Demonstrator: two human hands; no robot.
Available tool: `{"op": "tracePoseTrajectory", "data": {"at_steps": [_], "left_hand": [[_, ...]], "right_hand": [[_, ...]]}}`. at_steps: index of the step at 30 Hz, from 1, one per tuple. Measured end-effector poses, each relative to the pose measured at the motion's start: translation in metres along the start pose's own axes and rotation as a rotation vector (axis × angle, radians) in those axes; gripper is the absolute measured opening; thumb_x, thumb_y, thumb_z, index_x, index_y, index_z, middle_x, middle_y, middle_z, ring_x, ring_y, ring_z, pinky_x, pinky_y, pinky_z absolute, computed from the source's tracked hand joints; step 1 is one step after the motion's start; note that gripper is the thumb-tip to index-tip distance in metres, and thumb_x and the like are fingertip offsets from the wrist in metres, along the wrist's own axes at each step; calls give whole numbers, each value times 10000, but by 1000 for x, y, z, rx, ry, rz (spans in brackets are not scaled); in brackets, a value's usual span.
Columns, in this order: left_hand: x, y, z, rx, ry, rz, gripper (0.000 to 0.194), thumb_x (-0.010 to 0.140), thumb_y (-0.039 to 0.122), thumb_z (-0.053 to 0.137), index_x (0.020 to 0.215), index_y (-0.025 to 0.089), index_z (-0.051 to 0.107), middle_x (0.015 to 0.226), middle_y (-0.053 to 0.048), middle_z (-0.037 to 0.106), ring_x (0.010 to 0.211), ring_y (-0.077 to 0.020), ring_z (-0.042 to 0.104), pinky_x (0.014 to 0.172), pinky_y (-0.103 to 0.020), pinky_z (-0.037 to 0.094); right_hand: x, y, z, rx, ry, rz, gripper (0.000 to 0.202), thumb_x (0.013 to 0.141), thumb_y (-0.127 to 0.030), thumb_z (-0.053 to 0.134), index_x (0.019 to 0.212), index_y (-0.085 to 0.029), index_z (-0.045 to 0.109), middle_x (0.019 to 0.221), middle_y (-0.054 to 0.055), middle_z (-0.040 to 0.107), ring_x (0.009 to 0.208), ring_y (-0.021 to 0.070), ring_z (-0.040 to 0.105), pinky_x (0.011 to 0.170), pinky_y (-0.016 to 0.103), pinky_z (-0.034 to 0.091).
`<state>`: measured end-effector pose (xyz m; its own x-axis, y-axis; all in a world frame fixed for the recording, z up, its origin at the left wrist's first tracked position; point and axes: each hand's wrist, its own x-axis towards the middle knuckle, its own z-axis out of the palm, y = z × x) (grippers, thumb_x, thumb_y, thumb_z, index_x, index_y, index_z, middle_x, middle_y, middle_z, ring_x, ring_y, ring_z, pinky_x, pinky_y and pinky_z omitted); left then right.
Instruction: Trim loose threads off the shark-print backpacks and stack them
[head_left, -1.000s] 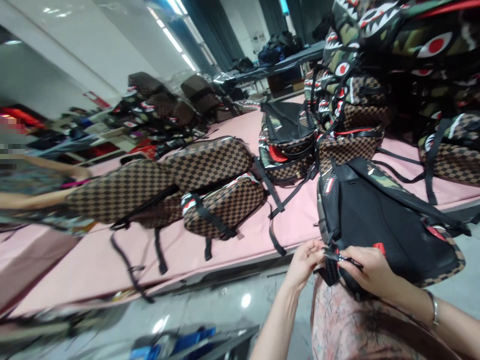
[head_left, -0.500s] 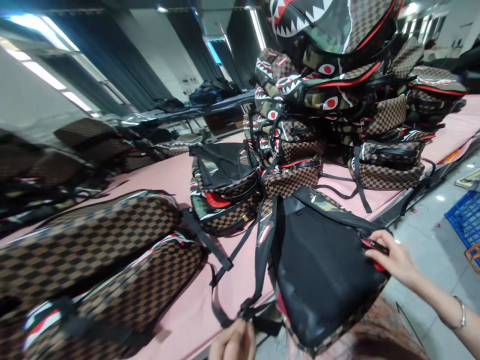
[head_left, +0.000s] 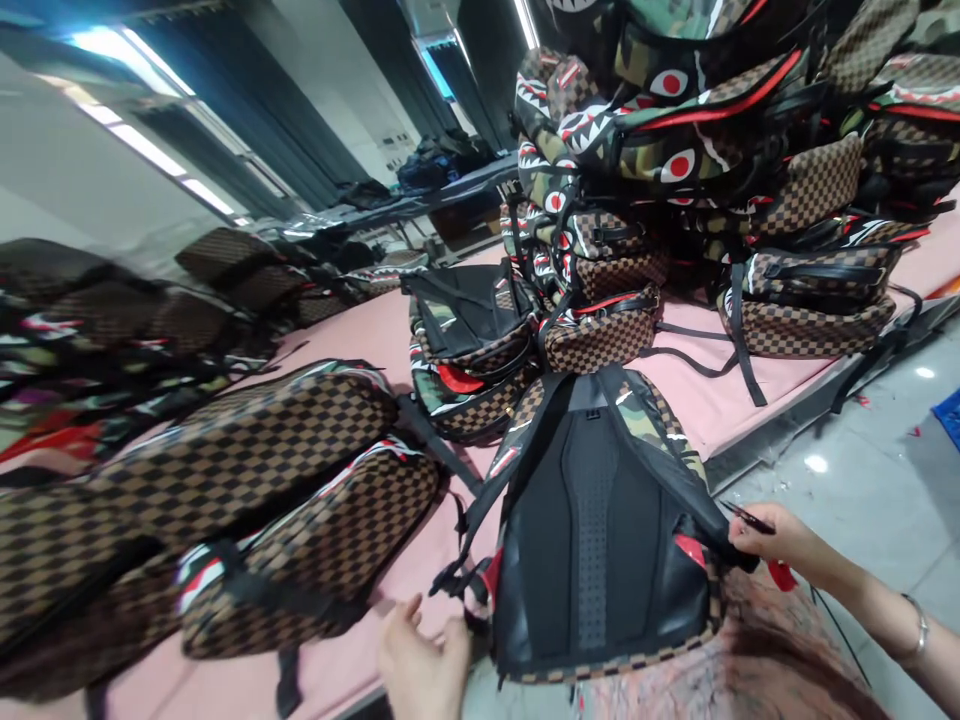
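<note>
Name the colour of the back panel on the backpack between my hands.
The back panel is black, clearest in the head view.

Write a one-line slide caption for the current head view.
Right hand holding a small dark pointed tool beside a black-backed backpack with camouflage-and-checkered trim, on a pink-covered table.

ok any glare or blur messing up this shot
head view: bright strips upper left blown out white, round glare spots on the floor; also in head view, far-left bags dim and smeary, scene tilted, near backpack fairly clear
</note>
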<state>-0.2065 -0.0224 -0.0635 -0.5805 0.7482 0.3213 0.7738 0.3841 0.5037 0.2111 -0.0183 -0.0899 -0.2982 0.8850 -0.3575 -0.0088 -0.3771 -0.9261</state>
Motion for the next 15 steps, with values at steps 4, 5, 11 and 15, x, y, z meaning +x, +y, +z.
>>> {"op": "tracePoseTrajectory", "data": {"at_steps": [4,5,11,15], "left_hand": [[-44,39,-7,-265,72,52,386,709,327,504,1056,159,538,1113,-130,574,1013,-279,548,911,-437,408],[-56,53,-7,-404,-19,11,357,727,343,516,1037,166,545,1070,-120,600,968,-260,578,900,-422,423],[-112,129,10,-876,-766,-130,306,756,375,585,971,159,570,942,-102,662,774,-185,650,783,-316,505],[-138,164,28,-966,-998,-63,320,731,337,634,1002,170,604,978,-102,652,832,-178,638,782,-280,507]], "right_hand": [[10,-15,9,166,99,-26,352,694,-484,644,765,-163,518,489,-104,297,407,35,220,385,170,173],[11,-16,8,204,122,-36,367,694,-493,643,793,-167,508,488,-114,265,405,32,180,380,169,142],[-13,13,-11,207,96,35,384,741,-507,602,871,-152,532,504,-109,231,428,39,150,384,172,119],[-33,23,-6,122,144,38,378,681,-472,674,839,-144,572,509,-96,288,426,42,222,388,174,185]]}}
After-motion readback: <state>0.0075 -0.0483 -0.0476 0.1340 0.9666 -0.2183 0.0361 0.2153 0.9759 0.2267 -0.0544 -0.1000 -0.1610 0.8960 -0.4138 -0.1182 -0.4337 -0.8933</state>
